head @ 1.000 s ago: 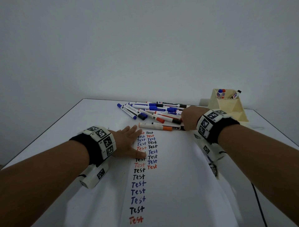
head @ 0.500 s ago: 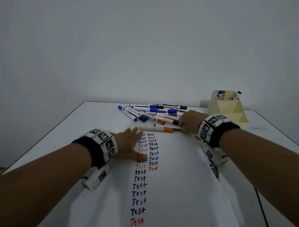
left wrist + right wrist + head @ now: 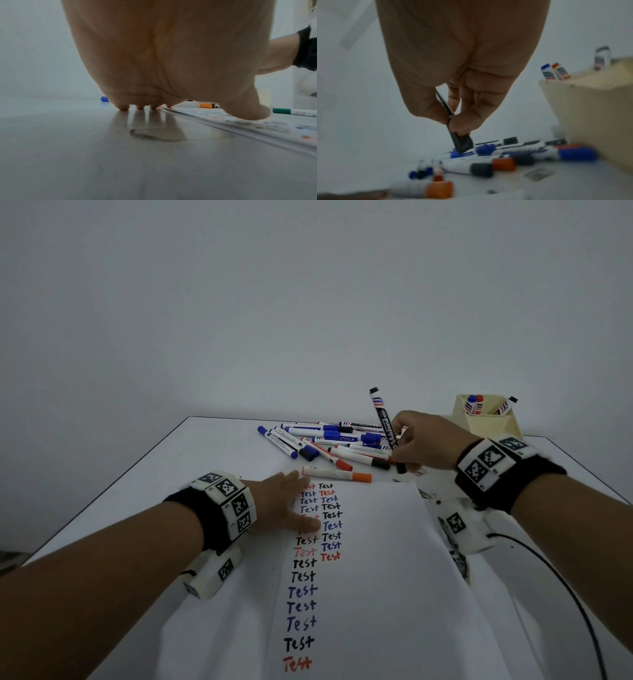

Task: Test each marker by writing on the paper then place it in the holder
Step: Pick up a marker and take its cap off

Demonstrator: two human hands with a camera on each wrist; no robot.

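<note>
A: The paper (image 3: 370,542) lies flat under the left hand (image 3: 281,505), fingers spread and pressing.

B: Good, keep it pinned. The right hand (image 3: 421,443) pinches a black marker (image 3: 385,422) upright above the pile (image 3: 329,440). I'd uncap it, then write below the last red word.

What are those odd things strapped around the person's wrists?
Both forearms are bare. Each wrist has a black fabric band ringed by white blocks printed with black-and-white square codes. Under each hangs a white box, also coded. The right one trails a thin black cable.
</note>
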